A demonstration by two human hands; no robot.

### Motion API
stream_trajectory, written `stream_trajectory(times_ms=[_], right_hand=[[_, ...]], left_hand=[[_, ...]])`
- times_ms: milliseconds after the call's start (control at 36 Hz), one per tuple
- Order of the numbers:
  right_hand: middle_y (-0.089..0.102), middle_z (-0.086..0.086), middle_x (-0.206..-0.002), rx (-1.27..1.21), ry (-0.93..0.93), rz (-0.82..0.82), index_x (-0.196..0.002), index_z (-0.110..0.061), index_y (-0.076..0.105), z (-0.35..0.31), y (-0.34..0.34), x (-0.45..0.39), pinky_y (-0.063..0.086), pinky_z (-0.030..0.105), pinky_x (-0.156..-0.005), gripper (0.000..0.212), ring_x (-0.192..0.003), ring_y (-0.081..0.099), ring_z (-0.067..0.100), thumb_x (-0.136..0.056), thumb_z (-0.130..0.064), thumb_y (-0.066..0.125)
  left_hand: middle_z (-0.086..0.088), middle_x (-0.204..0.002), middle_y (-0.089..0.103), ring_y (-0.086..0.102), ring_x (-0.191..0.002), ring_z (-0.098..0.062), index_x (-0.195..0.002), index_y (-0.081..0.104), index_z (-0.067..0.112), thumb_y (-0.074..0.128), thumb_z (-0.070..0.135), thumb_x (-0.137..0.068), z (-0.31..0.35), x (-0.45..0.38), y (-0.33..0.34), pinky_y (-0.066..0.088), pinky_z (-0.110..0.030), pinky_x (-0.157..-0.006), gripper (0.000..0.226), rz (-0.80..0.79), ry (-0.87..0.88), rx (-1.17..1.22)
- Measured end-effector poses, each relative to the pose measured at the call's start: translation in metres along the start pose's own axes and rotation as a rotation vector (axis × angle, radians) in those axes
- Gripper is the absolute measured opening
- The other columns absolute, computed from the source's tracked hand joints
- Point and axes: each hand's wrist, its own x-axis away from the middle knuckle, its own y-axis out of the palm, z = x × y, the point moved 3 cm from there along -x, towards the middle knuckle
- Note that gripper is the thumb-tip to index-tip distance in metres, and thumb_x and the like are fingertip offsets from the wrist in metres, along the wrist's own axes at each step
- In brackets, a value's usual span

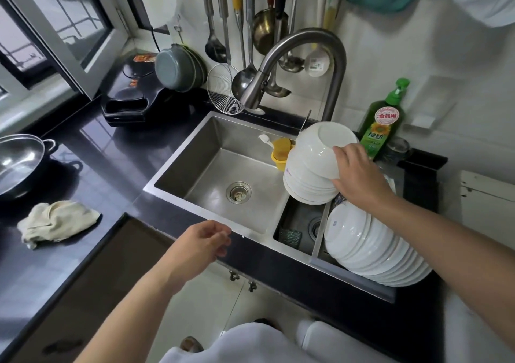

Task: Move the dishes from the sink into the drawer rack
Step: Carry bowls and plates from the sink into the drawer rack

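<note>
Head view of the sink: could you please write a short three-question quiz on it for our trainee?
1. True or false: the right hand rests on the upper stack of white bowls.
2. The left hand holds: A) a bowl B) nothing C) the cloth.
3. Fill in: the green bottle stands to the ___ of the faucet.

Key: 1 true; 2 B; 3 right.
</note>
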Motion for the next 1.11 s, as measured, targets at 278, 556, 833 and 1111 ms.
stream_trajectory(times_ms=[278, 556, 833, 1111], right_hand=[[0.062, 0.003, -0.127, -1.188, 0.835, 0.385, -0.127, -0.020, 0.063, -0.033, -0.072, 0.041, 0.058, 0.045, -0.094, 0.052, -0.109, 0.066, 0.021, -0.075, -0.024, 0.070], [0.072, 0.023, -0.118, -2.379, 1.311, -0.102, -0.126, -0.005, 0.065, -0.176, -0.033, 0.117, 0.058, 0.055, -0.092, 0.039, -0.113, 0.068, 0.039, -0.090, -0.006, 0.049], [0.070, 0.010, -0.127, -2.017, 0.778, -0.834, -0.136, -0.029, 0.055, -0.224, -0.013, 0.131, 0.059, 0.047, -0.090, 0.057, -0.117, 0.067, 0.029, -0.084, -0.024, 0.077], [0.035, 0.013, -0.154, -0.317, 0.298, -0.170, -0.152, -0.010, 0.036, -0.059, 0.013, 0.001, 0.047, 0.051, -0.105, 0.075, -0.138, 0.036, 0.037, -0.090, -0.029, 0.074]], left_hand=[[-0.013, -0.103, 0.077, 0.072, -0.085, -0.023, -0.110, 0.071, 0.009, 0.052, 0.013, -0.104, -0.017, 0.015, 0.022, 0.055, -0.038, -0.086, 0.020, -0.056, -0.118, 0.351], [-0.011, -0.126, 0.068, 0.062, -0.115, -0.027, -0.132, 0.063, 0.018, 0.069, 0.056, -0.086, -0.022, 0.020, 0.057, 0.048, -0.047, -0.105, 0.060, -0.133, -0.175, 0.927], [-0.020, -0.128, 0.069, 0.061, -0.125, -0.041, -0.136, 0.060, 0.015, 0.036, 0.031, -0.105, -0.040, 0.024, 0.033, 0.041, -0.056, -0.112, 0.042, 0.161, -0.030, 1.125], [-0.008, -0.124, 0.073, 0.066, -0.119, -0.033, -0.134, 0.059, 0.028, 0.041, 0.032, -0.105, -0.056, 0.033, 0.021, 0.052, -0.052, -0.101, 0.034, 0.334, -0.092, 1.230]])
